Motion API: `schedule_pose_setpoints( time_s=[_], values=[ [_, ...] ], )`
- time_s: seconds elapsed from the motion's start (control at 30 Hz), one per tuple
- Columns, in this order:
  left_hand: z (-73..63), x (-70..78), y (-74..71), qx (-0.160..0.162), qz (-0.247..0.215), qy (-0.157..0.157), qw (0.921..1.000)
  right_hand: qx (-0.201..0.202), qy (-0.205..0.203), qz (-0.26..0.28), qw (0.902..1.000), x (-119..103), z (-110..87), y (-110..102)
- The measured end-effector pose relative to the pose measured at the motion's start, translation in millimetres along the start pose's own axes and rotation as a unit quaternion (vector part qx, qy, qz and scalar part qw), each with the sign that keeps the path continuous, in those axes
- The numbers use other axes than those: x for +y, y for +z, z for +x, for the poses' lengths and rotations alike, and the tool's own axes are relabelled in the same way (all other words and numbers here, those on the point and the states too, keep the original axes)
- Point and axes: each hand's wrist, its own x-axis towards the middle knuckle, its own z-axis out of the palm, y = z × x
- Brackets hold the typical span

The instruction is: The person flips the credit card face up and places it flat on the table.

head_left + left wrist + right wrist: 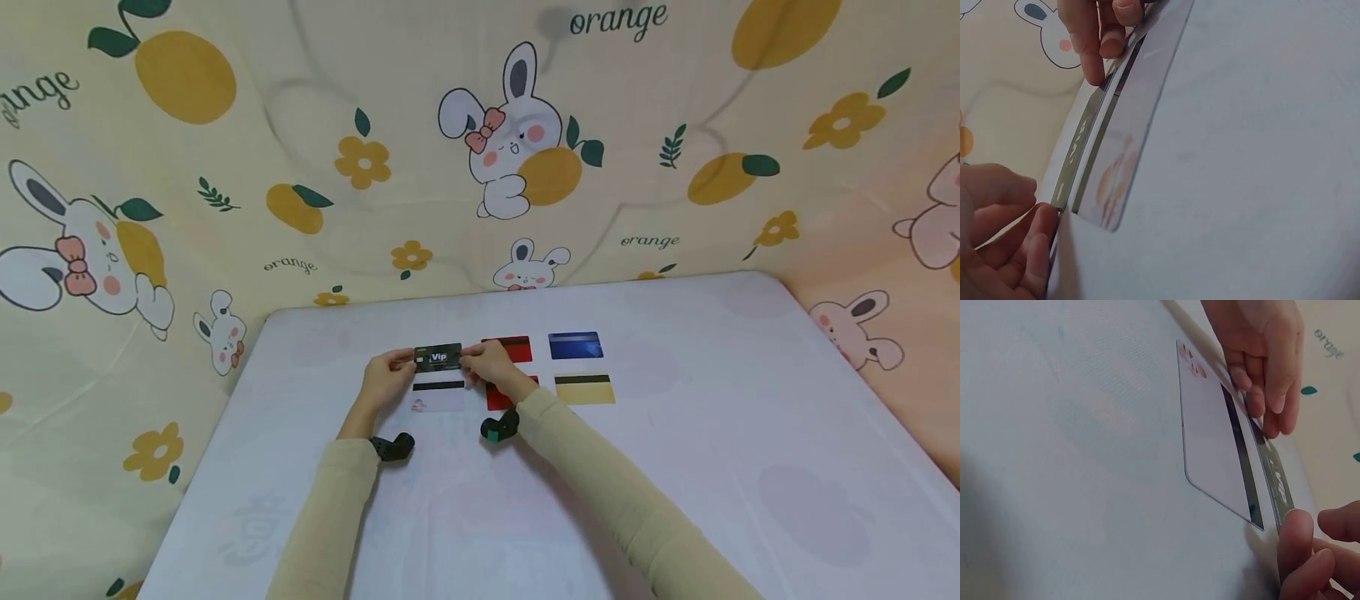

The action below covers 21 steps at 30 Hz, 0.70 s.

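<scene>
A black card (438, 357) printed "Vip" lies between the two hands, in the far row of cards. My left hand (384, 382) holds its left end with thumb and fingertips; the left wrist view shows these fingers (1040, 231) at the card's end. My right hand (491, 367) holds the opposite end with its fingertips (1297, 528), covering that corner. Just nearer to me, a white card (438, 397) with a dark stripe lies flat and apart from the black one. Two red cards (517, 348) (498, 398) lie partly hidden behind the right hand and wrist.
A blue card (576, 345) and a yellow card (585, 389) with a dark stripe lie to the right. All rest on a white-covered table (465, 517). A patterned cloth (630, 100) hangs behind its far edge. Both wrists wear black devices (501, 427).
</scene>
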Motion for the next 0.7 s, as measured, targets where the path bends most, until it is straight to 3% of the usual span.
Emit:
schedule_pose_setpoints(
  time_s=[0.33, 0.57, 0.7],
  values=[
    [-2.0, 5.1, -2.5, -0.007, 0.001, 0.008, 0.9999, -0.004, -0.003, 0.011, 0.9999, -0.4, -3.9, -3.8],
    [-7.1, 12.0, -2.2, -0.007, 0.000, -0.001, 1.0000, -0.002, -0.018, 0.010, 0.9998, -2.5, -13.6, -9.3],
    [-11.0, 18.1, -0.1, -0.009, -0.011, 0.009, 0.9999, -0.003, -0.020, 0.014, 0.9997, -0.9, -20.7, -15.2]
  ],
)
